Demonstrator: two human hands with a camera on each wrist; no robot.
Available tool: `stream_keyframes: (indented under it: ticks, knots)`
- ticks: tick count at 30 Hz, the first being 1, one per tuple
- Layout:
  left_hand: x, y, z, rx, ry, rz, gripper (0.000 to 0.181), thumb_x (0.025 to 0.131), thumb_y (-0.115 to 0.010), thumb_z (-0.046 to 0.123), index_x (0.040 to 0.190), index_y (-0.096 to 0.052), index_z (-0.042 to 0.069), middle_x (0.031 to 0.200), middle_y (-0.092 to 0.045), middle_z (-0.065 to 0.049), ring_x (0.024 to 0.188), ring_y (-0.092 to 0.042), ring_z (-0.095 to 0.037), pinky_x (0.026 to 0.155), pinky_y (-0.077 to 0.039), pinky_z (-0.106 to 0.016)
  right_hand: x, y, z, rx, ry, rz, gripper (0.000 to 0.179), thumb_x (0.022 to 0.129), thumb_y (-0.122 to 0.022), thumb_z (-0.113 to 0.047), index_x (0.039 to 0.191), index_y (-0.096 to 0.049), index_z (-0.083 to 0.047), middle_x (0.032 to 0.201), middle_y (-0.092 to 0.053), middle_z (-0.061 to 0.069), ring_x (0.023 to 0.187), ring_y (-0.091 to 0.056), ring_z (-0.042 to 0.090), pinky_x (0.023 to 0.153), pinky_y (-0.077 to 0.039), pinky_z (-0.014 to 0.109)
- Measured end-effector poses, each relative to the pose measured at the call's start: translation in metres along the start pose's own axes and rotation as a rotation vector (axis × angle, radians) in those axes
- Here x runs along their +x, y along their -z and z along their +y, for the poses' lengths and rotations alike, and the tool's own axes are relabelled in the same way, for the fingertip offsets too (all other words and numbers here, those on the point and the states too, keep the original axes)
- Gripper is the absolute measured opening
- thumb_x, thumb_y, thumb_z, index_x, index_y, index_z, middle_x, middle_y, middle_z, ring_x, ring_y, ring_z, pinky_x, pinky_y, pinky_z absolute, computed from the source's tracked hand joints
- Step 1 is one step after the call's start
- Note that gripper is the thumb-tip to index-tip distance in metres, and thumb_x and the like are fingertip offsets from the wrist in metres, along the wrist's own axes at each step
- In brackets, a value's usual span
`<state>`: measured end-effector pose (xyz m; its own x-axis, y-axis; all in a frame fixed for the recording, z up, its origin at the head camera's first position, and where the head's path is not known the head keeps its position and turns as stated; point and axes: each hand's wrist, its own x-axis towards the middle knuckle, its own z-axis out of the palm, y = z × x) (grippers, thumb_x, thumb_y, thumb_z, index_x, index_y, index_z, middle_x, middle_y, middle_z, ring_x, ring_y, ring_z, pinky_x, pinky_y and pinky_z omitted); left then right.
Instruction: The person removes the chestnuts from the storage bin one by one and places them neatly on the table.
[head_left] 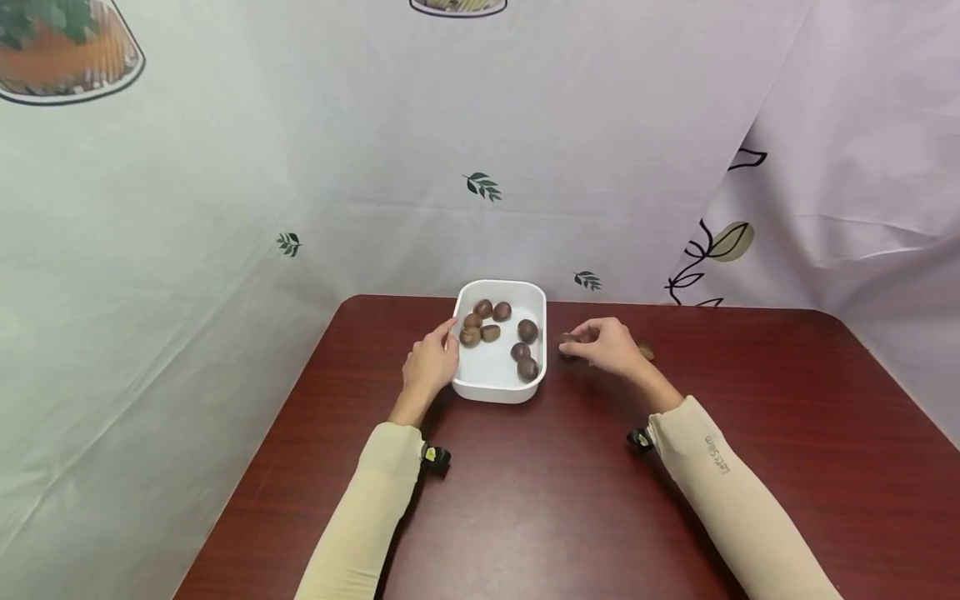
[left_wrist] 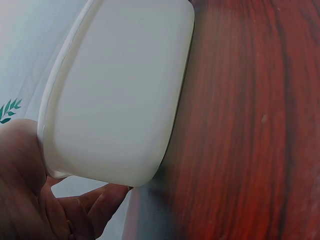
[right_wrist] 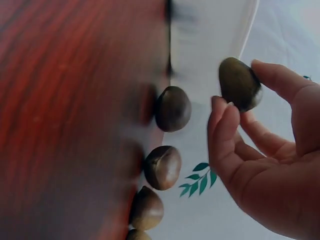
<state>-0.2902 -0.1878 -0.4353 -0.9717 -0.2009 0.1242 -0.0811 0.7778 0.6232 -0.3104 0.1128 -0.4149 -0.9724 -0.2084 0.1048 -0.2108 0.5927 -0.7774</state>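
A white rectangular container (head_left: 491, 393) stands on the table with several brown chestnuts (head_left: 528, 331) inside, grouped along its left and right sides. My left hand (head_left: 432, 360) holds the container's left side; in the left wrist view its thumb lies at the rim and its fingers (left_wrist: 102, 207) bend in against the lower corner. Just right of the container, my right hand (head_left: 609, 348) pinches a dark chestnut (right_wrist: 239, 84) between thumb and fingertips. In the right wrist view, several more chestnuts (right_wrist: 163, 167) sit in a row on the table beside that hand.
The dark red wooden table (head_left: 510, 500) has its back edge just behind the container. Pale cloth (head_left: 375, 150) with leaf prints hangs behind and along the left side. A loose chestnut (head_left: 646, 352) shows past the right hand, which hides the others in the head view.
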Motion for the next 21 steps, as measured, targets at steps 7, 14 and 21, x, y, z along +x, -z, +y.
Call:
stream_keyframes:
  ticks: [7,14,21]
  knots:
    - [0.001,-0.001,-0.001,0.005,0.005,-0.004,0.046,0.098,-0.041,0.034,0.143,-0.054,0.037,0.132,-0.063,-0.012,0.096,-0.066,-0.042,0.073,-0.050,-0.056,-0.006,-0.002,0.010,-0.068,-0.061,-0.094,0.030,0.078,-0.083,-0.024,0.093,-0.073,0.001,0.075,-0.069,0.004,0.060,-0.067,0.023,0.054,-0.053,0.030]
    - [0.002,-0.002,-0.001,0.003,0.008,-0.001,0.046,0.098,-0.042,0.033,0.142,-0.054,0.037,0.131,-0.063,-0.012,0.095,-0.066,-0.042,0.072,-0.049,-0.056,-0.007,-0.004,0.018,-0.069,-0.079,-0.121,0.026,0.078,-0.083,-0.021,0.089,-0.073,0.000,0.073,-0.069,0.001,0.057,-0.064,0.019,0.054,-0.053,0.030]
    - [0.002,-0.002,-0.001,0.006,0.004,0.002,0.047,0.098,-0.041,0.034,0.142,-0.054,0.037,0.131,-0.064,-0.013,0.094,-0.066,-0.041,0.073,-0.050,-0.055,-0.005,-0.005,0.021,-0.075,-0.089,-0.129,0.026,0.078,-0.084,-0.020,0.090,-0.073,0.001,0.073,-0.069,0.002,0.054,-0.062,0.013,0.054,-0.053,0.029]
